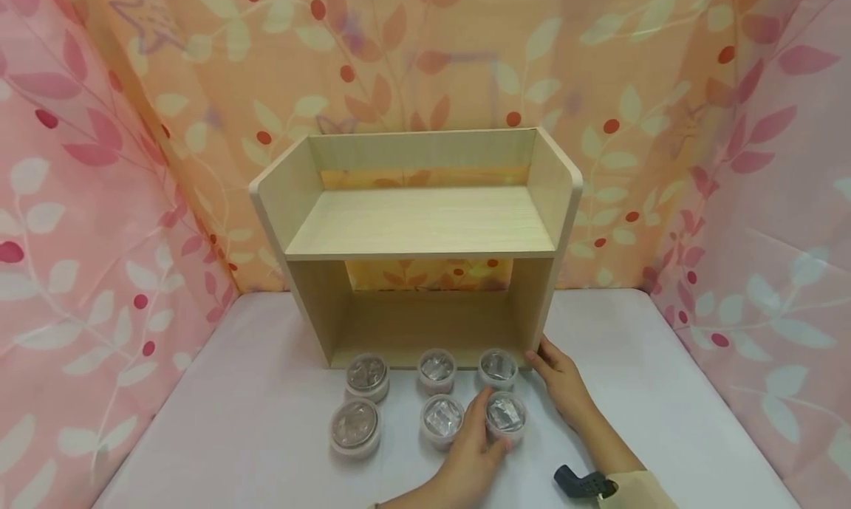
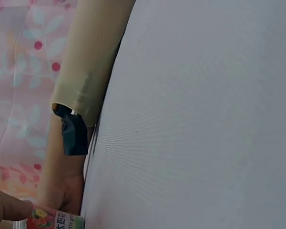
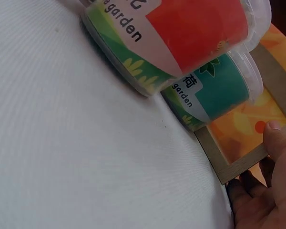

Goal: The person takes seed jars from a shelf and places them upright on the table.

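My left hand (image 1: 465,450) holds the front right lidded plastic cup (image 1: 506,414), thumb on its near side and fingers along its left. In the left wrist view, a finger touches that cup's red label (image 2: 43,218), which shows a fruit picture. My right hand (image 1: 565,387) grips the lower right corner of a pale wooden shelf unit (image 1: 425,221). The right wrist view shows its thumb on the front edge of the side panel (image 3: 248,160), with the other fingers behind. Beside that hand stand a red-labelled cup (image 3: 195,33) and a green-labelled cup (image 3: 219,88).
Several more lidded cups stand in two rows before the shelf, among them a front left one (image 1: 355,426), a back left one (image 1: 367,376) and a front middle one (image 1: 442,419). Floral curtains (image 1: 425,66) enclose the white table (image 1: 233,420) at the back and sides.
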The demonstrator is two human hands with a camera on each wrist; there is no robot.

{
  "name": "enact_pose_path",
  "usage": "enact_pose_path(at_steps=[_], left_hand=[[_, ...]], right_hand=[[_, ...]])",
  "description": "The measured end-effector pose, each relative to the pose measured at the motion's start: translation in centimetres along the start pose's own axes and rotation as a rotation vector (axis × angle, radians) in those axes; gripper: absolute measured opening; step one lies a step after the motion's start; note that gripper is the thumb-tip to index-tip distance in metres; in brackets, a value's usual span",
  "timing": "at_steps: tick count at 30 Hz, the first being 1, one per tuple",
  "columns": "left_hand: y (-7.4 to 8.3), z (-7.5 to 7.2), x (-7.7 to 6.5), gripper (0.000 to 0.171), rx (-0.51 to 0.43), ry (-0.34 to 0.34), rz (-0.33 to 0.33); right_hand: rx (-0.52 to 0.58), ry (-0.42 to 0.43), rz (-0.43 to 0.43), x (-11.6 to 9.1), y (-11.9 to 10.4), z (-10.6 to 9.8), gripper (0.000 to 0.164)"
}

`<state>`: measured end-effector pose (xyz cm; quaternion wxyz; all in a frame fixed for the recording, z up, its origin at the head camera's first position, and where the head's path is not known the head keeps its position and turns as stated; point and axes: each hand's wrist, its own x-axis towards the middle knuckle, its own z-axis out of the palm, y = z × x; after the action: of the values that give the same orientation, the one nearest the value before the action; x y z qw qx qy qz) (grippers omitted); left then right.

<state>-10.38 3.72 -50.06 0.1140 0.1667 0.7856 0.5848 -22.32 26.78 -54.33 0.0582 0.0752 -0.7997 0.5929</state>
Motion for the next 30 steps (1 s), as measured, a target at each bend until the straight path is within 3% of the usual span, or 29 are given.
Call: enact_pose_path(at_steps=[7,16,23,30], left_hand=[[0.6,-0.1,-0.3,0.09,0.057,0.005,-0.019],[3.8,-2.0,-1.4,0.101,0.057,-0.087,-0.052],[5.0,-3.3,-1.3,0.097,0.143,-0.016,0.04],[5.8,-5.0,-1.1,0.084,0.114,-0.015,0.105]], right_hand=[[0.012,-0.01,0.017,-0.2,-0.2,0.0,0.063],[0.01,-0.011,0.032,-0.2,-0.4,0.1,0.063],[0.005,-0.009,0.0,-0.1,-0.2,0.0,0.062],[-0.002,-0.006,0.015,-0.4,-0.3,0.1,0.064]])
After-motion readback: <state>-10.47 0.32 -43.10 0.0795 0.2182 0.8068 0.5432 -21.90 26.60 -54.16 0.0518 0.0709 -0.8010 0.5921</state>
